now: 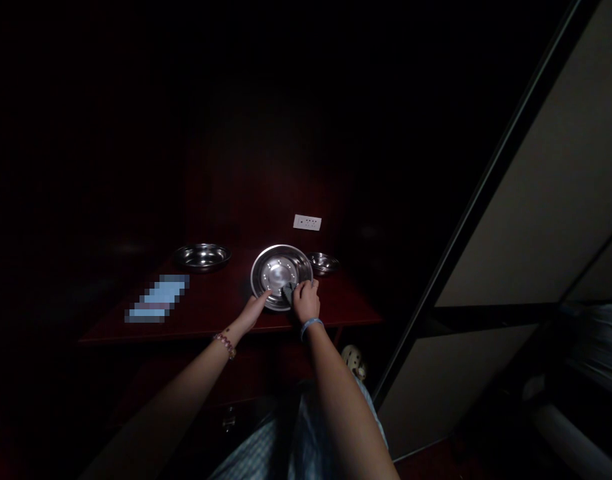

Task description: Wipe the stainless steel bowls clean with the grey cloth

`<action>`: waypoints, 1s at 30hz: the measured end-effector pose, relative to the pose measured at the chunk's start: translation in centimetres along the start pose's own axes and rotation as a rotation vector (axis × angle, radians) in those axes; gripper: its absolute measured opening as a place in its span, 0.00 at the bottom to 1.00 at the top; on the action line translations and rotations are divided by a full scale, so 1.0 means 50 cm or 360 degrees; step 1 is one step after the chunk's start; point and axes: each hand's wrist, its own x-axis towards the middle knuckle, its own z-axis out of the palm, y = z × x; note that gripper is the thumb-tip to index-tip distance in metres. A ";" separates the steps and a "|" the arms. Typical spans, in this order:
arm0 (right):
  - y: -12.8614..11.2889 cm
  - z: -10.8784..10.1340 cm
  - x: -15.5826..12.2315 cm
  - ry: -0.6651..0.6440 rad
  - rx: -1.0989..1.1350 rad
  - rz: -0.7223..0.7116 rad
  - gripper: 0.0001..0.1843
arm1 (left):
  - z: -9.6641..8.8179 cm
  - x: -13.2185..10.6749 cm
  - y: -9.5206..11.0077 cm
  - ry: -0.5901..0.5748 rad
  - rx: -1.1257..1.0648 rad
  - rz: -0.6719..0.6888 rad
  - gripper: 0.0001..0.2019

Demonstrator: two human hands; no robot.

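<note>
A round steel plate (279,267) stands tilted up on a dark red desk (211,307). My left hand (256,309) holds its lower left rim, fingers against the metal. Beside it my right hand (306,300) is closed on a small dark grey cloth or sponge (289,291), pressed to the plate's lower right edge. A beaded bracelet is on my left wrist and a pale blue band on my right.
A steel bowl (203,256) sits at the desk's back left, and a smaller steel bowl (325,263) right of the plate. A pale flat item (159,299) lies at the left, a white wall socket (307,222) behind. A sliding door frame (461,233) rises on the right.
</note>
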 end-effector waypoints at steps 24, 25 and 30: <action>0.012 0.012 0.007 0.0062 0.0245 -0.0008 0.16 | 0.000 -0.001 0.002 -0.0060 0.0010 -0.0014 0.22; 0.014 0.013 0.007 0.0063 0.0263 -0.0020 0.16 | 0.000 -0.002 0.003 -0.0055 0.0013 -0.0018 0.22; 0.025 0.017 0.008 0.0058 0.0308 -0.0096 0.11 | 0.001 -0.002 0.005 -0.0022 -0.0010 -0.0018 0.21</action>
